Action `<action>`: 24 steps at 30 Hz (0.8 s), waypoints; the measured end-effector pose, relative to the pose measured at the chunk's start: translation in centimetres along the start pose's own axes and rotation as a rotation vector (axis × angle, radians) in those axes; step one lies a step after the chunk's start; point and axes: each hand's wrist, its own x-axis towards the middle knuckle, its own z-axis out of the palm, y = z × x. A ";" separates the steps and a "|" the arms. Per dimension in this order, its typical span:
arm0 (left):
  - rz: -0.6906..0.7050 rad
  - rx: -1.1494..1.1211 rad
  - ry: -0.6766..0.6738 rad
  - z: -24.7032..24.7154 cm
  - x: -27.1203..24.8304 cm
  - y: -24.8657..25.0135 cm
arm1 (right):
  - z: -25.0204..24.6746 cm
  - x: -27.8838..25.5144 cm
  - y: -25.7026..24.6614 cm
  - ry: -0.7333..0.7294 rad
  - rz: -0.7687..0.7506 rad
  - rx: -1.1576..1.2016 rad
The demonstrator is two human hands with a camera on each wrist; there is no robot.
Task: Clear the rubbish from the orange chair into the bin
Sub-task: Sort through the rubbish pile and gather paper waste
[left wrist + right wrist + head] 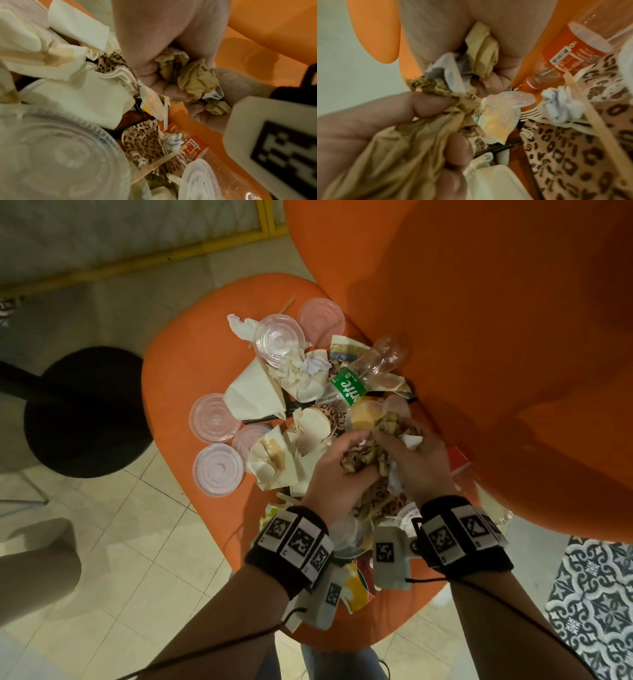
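- The rubbish is a heap of paper scraps, napkins and lids spread across the seat of the orange chair (pixel 178 378), thickest toward the backrest.
- Left hand (pixel 337 474): its grip is curled round a wad of crumpled brown paper (pixel 197 79) at the near side of the heap; the fingers close over it from the left.
- Right hand (pixel 416 460): its grip is curled too, bunching brown paper together with a white scrap (pixel 452 73); the two hands touch over the same clump.
- Just beyond the hands lies an empty clear bottle with a green label (pixel 349 386), on its side, base toward the backrest.
- A second clear bottle with an orange label (pixel 573 54) lies beside the right hand, against the chair's inner wall.
- Leopard-print paper (pixel 565 148) lies under and around the clump, with a flat wooden stick (pixel 159 163) across it.
- Clear plastic lids (pixel 215 469) sit at the left edge of the heap, some flat on the seat.
- A round black stool top (pixel 85 412) stands on the tiled floor, left of the chair.
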 end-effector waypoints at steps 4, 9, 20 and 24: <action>0.048 -0.155 0.088 -1.4 -0.1 0.8 | 1.8 -0.4 -1.1 -0.050 -0.014 0.054; 0.074 -0.163 0.221 -5.2 0.1 2.8 | 4.9 0.4 -3.0 -0.018 -0.054 0.046; 0.046 0.653 0.473 -19.1 11.2 9.8 | 13.4 6.7 -8.7 -0.083 -0.322 -0.750; 0.000 1.121 0.079 -19.2 17.7 10.4 | 16.8 9.1 -8.2 -0.155 -0.275 -1.043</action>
